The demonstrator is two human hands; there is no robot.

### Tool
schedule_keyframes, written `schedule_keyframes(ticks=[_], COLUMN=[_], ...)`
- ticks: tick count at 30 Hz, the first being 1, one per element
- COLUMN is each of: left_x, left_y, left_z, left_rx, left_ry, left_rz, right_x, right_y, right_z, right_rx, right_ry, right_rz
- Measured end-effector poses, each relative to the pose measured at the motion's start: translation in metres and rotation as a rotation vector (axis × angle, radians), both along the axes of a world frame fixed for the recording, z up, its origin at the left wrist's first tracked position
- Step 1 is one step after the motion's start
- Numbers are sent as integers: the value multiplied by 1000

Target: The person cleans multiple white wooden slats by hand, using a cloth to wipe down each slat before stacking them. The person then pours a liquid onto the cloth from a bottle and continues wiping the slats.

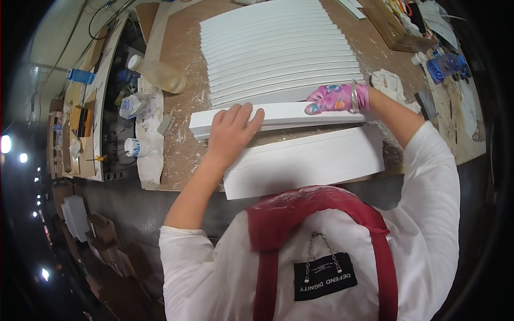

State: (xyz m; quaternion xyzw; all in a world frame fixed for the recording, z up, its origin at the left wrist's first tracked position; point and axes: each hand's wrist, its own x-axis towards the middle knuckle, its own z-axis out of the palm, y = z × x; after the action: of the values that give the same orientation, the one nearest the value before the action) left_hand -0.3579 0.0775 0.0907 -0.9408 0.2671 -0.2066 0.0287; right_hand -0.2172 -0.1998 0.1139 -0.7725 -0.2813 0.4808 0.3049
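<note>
A long, narrow white box, apparently folded card, lies across the worktable in front of me. My left hand is bare and grips it near its left end, fingers bent over the top. Around its right part closes my right hand, in a pink flowered glove with a metallic band at the wrist; some of its fingers are hidden. Nearer to me, a flat white sheet with crease lines rests at the table's front edge. Beyond the box, several white strips lie overlapped in a wide, stepped row.
Left on the table are a yellowish plastic bottle, a clear bottle and a small white tub. A cardboard box stands far right, with a white cloth and a blue-labelled bottle nearer.
</note>
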Motion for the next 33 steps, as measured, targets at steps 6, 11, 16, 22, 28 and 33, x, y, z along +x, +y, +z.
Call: schedule_keyframes(ticks=[6,11,16,22,28,33], left_x=[-16,-16,-28,-13,-12,-27], left_y=[52,73,72,78,63,0], left_z=[-32,-78,-93,-93,-73,-21], left_rx=[-410,-1059,-1267,-1260,-927,-696], left_ry=[111,695,605,626,331,552], left_rz=[417,553,506,666,666,288], right_x=[-16,-30,-40,-35,-30,-71], right_y=[-4,-12,-72,-139,-139,-159], right_z=[-54,-68,-56,-93,-103,-73], right_rx=[131,102,-187,-195,-22,-130], right_ry=[-919,-1025,-1153,-879,-806,-890], right_rz=[71,63,-355,-560,-658,-762])
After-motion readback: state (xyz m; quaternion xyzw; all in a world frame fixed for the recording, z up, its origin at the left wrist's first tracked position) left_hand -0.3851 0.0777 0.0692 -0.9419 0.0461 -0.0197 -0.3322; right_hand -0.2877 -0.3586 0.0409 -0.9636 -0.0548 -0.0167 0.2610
